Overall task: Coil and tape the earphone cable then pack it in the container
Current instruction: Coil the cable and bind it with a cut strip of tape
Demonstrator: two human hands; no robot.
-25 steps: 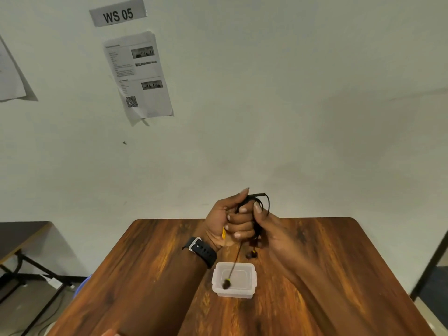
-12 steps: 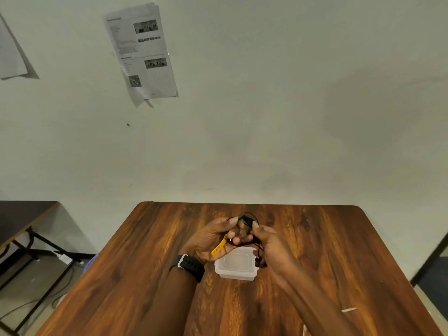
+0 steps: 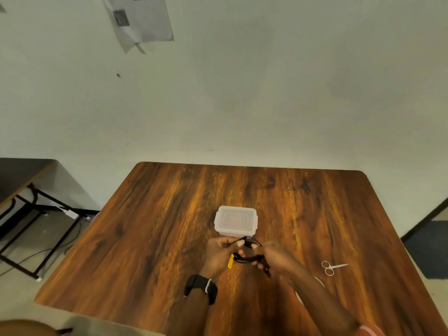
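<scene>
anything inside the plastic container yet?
No. The container looks empty on the table. The earphone cable is held by the left hand and right hand, nearer than it.

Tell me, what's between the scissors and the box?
Nothing. In the head view, only bare wooden table lies between the scissors and the box. The hands and cable are nearer the person, off that line.

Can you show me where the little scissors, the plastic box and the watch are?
Small silver metal scissors [image 3: 330,268]: head view, on the finger loops.
Clear rectangular plastic box [image 3: 235,219]: head view, middle of its lid.
Black wristwatch [image 3: 201,288]: head view, on the strap.
</scene>
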